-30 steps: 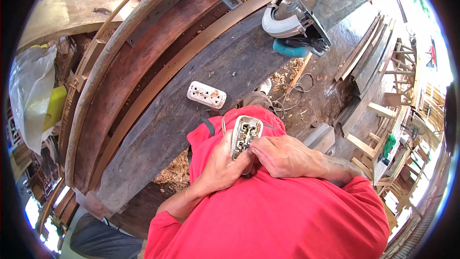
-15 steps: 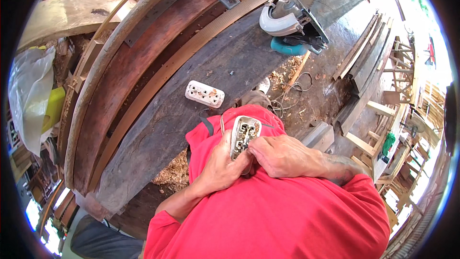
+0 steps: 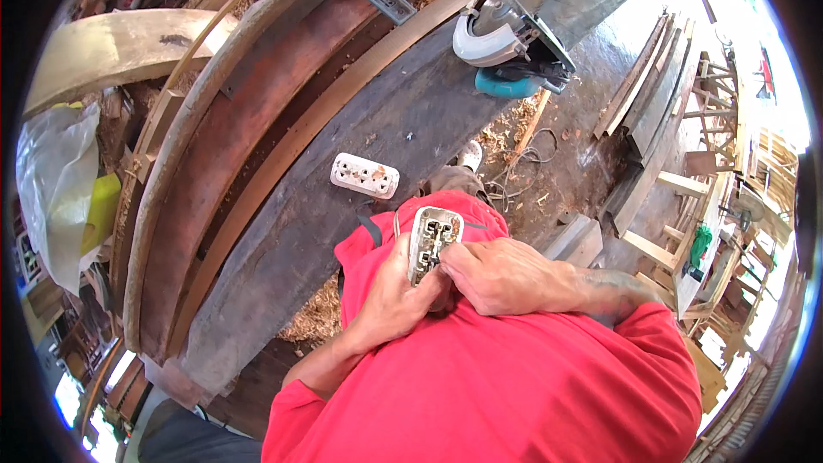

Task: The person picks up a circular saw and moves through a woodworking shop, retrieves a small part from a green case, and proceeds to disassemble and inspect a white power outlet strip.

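Observation:
An opened white socket housing [image 3: 435, 236], its metal innards showing, sits against my red shirt. My left hand [image 3: 399, 296] grips it along the left side, thumb reaching under its lower end. My right hand [image 3: 506, 279] has its fingers closed at the housing's lower right; what is between the fingertips is hidden. A light cord runs beside the housing. Just beyond, a loose white socket cover [image 3: 364, 175] lies on the dark board [image 3: 300, 214].
A circular saw [image 3: 506, 43] rests at the board's far end. Curved timbers [image 3: 206, 206] and a plastic sheet [image 3: 56, 197] are on the left. On the right are planks [image 3: 643, 86], wooden frames [image 3: 660, 255], and a loose cable [image 3: 531, 159] among wood shavings on the floor.
The view has shifted slightly, the saw sitting a little further left in it. My hands keep nearly the same hold on the housing, with only small finger movement.

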The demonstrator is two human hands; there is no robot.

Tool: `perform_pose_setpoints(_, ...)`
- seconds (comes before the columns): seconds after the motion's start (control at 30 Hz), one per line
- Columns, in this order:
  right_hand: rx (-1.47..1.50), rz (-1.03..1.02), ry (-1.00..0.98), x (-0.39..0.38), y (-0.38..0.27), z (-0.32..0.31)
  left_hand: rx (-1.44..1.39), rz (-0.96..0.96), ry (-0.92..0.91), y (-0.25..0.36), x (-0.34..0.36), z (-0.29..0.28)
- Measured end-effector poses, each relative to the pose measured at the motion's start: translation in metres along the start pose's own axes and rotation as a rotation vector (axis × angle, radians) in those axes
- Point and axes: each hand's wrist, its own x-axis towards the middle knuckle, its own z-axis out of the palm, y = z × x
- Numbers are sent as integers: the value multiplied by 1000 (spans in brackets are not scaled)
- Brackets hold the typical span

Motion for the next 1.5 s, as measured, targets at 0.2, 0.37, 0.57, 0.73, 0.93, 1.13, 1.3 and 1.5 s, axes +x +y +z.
perform_pose_setpoints(0.2,-15,9,68,-8,-6,-5,-125,-105,23,10,-3,4)
perform_pose_setpoints(0.37,55,-9,178,-16,0,-4,-288,-180,73,16,-5,8)
perform_pose_setpoints(0.57,50,-62,265,-16,3,5,-168,-112,78,17,-6,10)
perform_pose_setpoints(0.73,54,-67,263,-20,7,9,-74,-100,67,13,-8,11)
perform_pose_setpoints(0.93,75,-71,299,-22,8,14,-100,-74,76,3,-9,14)
perform_pose_setpoints(1.13,98,-88,282,-23,6,12,-82,-86,74,6,-13,13)
perform_pose_setpoints(1.3,94,-135,224,-21,2,6,10,-51,75,6,-16,13)
perform_pose_setpoints(1.5,109,-117,196,-20,1,6,0,-80,98,-4,-18,15)
